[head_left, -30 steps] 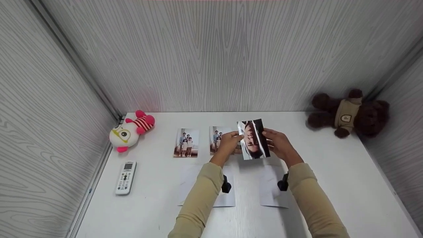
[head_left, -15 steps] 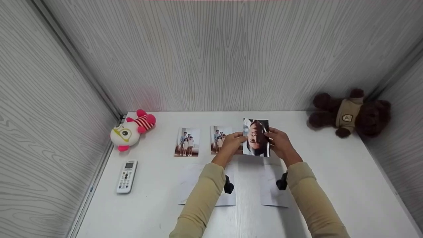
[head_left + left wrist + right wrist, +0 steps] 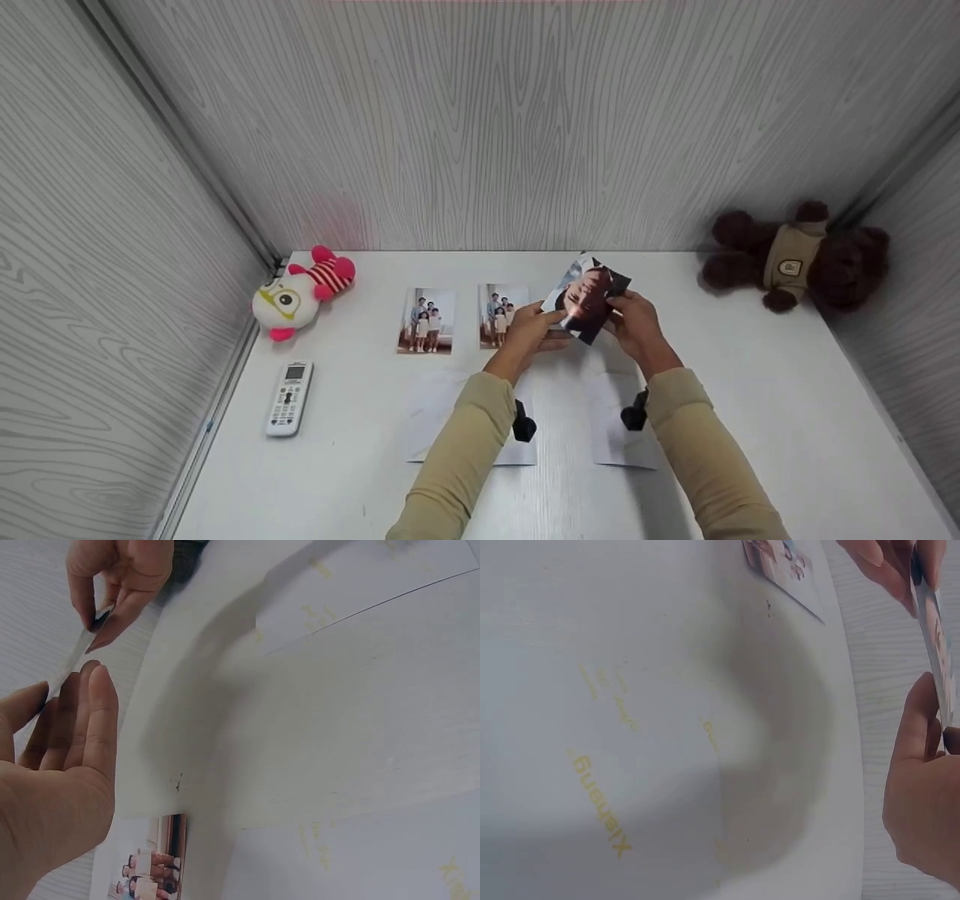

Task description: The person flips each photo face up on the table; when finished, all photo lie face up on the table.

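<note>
Between both hands, above the table, a glossy portrait photo (image 3: pixel 586 296) is tilted at an angle. My left hand (image 3: pixel 531 334) pinches its left edge, thumb on the front and fingers behind, as the left wrist view also shows on the left hand (image 3: pixel 64 742). On the opposite side my right hand (image 3: pixel 637 326) pinches the photo's right edge between thumb and fingers. Two family photos lie face up to the left: one family photo (image 3: pixel 426 322) farther off, another family photo (image 3: pixel 495 311) partly hidden by my left hand.
White sheets with yellow print, a left sheet (image 3: pixel 431 405) and a right sheet (image 3: pixel 622 427), lie face down nearer the body. A remote control (image 3: pixel 289 401) and a pink-and-white plush toy (image 3: pixel 300 296) are at left. A brown teddy bear (image 3: pixel 802 259) lies at back right.
The held portrait photo has turned clockwise from nearly upright to a diagonal slant. Both hands keep hold of it and have shifted slightly.
</note>
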A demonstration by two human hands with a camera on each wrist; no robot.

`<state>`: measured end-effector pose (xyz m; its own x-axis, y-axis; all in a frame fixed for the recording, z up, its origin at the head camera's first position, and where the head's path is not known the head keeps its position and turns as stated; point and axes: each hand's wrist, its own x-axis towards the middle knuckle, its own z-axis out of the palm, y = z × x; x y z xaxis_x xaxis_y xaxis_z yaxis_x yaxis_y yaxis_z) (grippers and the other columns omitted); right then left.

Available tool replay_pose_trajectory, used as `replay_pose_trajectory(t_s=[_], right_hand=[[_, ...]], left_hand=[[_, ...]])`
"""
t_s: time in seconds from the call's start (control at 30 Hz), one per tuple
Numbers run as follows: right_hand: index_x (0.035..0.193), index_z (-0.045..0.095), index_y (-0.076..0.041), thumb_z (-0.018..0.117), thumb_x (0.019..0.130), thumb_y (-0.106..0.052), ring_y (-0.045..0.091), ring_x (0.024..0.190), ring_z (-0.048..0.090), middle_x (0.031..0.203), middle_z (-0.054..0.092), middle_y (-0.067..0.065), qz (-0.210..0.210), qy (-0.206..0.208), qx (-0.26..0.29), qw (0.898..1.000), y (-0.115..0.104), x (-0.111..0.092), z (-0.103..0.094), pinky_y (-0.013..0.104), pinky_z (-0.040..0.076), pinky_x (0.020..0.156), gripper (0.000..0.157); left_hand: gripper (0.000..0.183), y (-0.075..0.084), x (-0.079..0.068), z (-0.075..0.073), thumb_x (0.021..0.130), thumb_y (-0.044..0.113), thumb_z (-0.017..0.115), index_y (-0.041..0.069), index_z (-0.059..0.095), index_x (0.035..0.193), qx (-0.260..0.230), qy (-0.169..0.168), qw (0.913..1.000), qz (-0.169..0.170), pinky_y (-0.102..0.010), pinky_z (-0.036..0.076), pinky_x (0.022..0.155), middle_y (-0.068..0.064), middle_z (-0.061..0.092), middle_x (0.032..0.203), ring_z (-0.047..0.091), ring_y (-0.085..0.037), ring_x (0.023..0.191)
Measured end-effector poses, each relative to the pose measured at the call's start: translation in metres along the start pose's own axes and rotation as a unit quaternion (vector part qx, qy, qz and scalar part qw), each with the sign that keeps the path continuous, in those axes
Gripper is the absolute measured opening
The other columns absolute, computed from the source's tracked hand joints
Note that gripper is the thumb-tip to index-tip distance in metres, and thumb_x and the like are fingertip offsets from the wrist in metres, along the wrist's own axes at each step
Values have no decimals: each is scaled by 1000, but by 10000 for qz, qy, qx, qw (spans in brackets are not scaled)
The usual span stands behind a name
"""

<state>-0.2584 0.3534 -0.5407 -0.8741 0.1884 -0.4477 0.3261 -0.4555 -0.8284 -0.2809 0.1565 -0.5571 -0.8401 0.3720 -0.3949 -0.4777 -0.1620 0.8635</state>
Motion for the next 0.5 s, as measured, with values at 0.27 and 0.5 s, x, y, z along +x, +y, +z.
replay_pose_trajectory(t_s=[0.27,0.5], right_hand=[[152,35,-6,48,105,-5,15,96,67,119,53,5,7,-138,51,9999,0,2,-4,26,60,83,49],[163,21,-14,49,106,-10,20,140,41,163,29,10,167,-144,-350,9991,2,5,-7,23,55,83,64]], left_hand=[[34,1,3,-2,99,19,65,0,63,127,-55,474,9982,360,-40,63,79,-19,72,116,75,-23,81],[48,-2,6,-10,100,31,62,3,58,139,458,751,9957,295,-34,63,75,-16,63,135,69,-21,87]])
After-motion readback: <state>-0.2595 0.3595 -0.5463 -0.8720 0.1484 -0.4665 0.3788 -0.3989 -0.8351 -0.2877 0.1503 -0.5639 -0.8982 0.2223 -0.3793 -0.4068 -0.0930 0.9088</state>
